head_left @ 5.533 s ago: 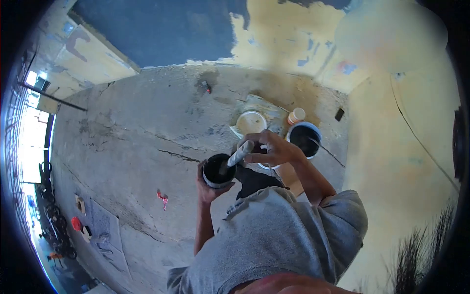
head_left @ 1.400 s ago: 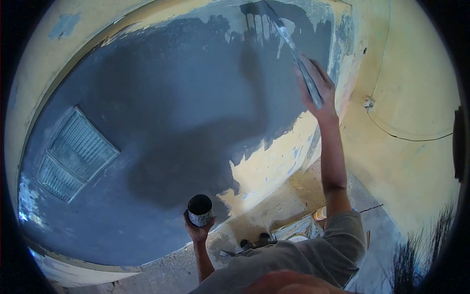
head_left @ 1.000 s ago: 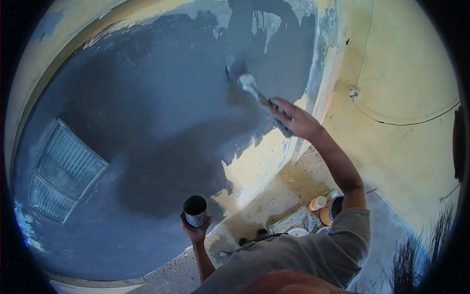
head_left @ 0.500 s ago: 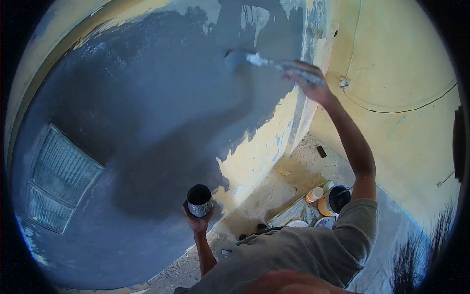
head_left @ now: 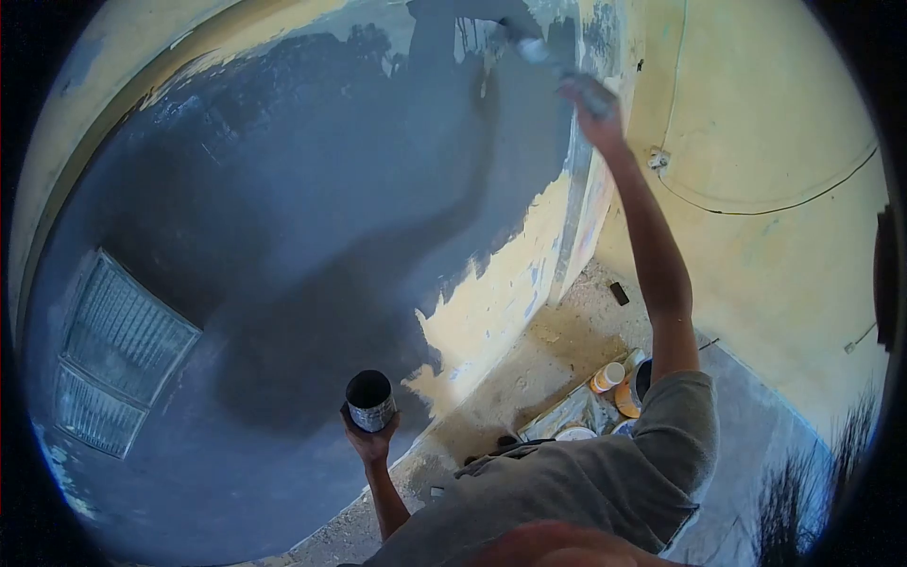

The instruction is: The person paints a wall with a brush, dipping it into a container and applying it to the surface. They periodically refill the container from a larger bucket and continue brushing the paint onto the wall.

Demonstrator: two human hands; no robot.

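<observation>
In the head view my right hand (head_left: 597,111) is closed round the handle of a paintbrush (head_left: 532,49), slightly blurred by motion. The dark bristles reach the upper part of the wall (head_left: 378,161), by a pale unpainted patch with drips. Grey-blue paint covers most of this wall. Low in front of my body, my left hand (head_left: 372,442) grips a paint can (head_left: 372,402) from below and the sides. Its opening faces up and looks dark inside; the level of the paint cannot be made out. Paint smears mark its outside.
A glass-block window (head_left: 128,345) is set in the wall at left. On the floor by my right side stand an orange-and-white tub (head_left: 607,377) and a dark-topped bucket (head_left: 642,380). A small dark object (head_left: 619,293) lies near the corner. A cable (head_left: 756,214) hangs on the yellow wall.
My right hand and the paintbrush have moved up the wall and a little to the right. The can in my left hand has shifted slightly left and down.
</observation>
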